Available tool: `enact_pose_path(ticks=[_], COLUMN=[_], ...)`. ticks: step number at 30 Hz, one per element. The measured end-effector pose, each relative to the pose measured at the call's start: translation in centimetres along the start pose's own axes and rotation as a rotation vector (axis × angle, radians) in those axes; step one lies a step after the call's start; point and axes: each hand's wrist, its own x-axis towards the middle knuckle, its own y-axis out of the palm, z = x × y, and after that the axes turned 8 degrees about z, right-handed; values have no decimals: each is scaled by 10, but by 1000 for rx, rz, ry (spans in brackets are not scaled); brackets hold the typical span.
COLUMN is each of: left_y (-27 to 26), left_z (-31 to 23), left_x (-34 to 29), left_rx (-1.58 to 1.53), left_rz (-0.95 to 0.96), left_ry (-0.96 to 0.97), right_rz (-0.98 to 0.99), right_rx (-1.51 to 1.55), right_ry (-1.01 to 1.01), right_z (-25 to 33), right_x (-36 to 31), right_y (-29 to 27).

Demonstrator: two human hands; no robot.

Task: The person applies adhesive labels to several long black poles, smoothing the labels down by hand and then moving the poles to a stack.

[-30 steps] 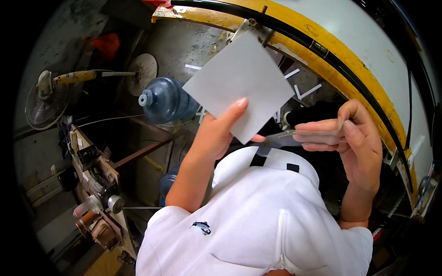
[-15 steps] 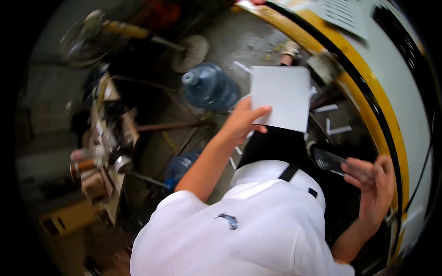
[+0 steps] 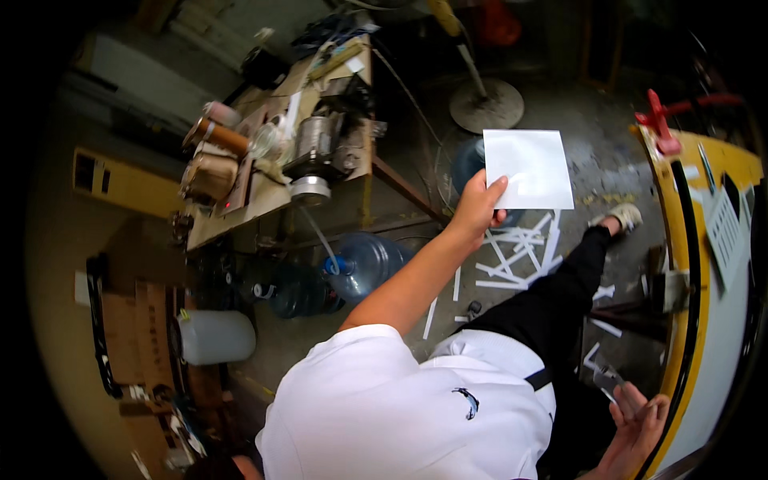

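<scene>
My left hand (image 3: 482, 202) reaches forward, fingers closed on the lower left corner of a square white sheet (image 3: 528, 170). Its thumb lies on top of the sheet, which is held flat above the floor. At the lower right, beside the edge of a yellow-rimmed table (image 3: 694, 276), is my right hand (image 3: 637, 420). It pinches a small see-through flat piece (image 3: 608, 379) whose exact kind I cannot make out. Beneath the white sheet, many narrow white strips (image 3: 520, 254) lie scattered on the floor.
A wooden workbench (image 3: 276, 192) on the left carries a motor-like machine (image 3: 318, 152) and jars. Large blue water bottles (image 3: 372, 266) stand or lie below it. A round stand base (image 3: 486, 106) is farther off. A red clamp-like tool (image 3: 661, 124) sits on the table's far corner.
My view has swung left, bringing the workbench and more floor strips into sight. My left arm now stretches farther out toward the bench with the white sheet; both hands keep their holds.
</scene>
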Motion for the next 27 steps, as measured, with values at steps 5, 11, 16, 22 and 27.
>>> enact_pose_path(ticks=[5,11,16,22,27], left_y=[-41,-152,-248,-27,99], left_z=[-86,-187,-203,-142,-48], left_x=[-17,-25,-23,-39,-92], left_rx=[8,65,968,1018,688], left_rz=[-203,-546,-1167,-273,840], left_ry=[309,600,554,816,593], right_rz=[108,211,160,-71,-56], right_rx=[13,11,-81,-67,26], right_ry=[30,28,70,-38,-125], right_z=[-1,13,10,0,12], right_x=[20,28,35,30,23], right_y=[2,30,43,61,69])
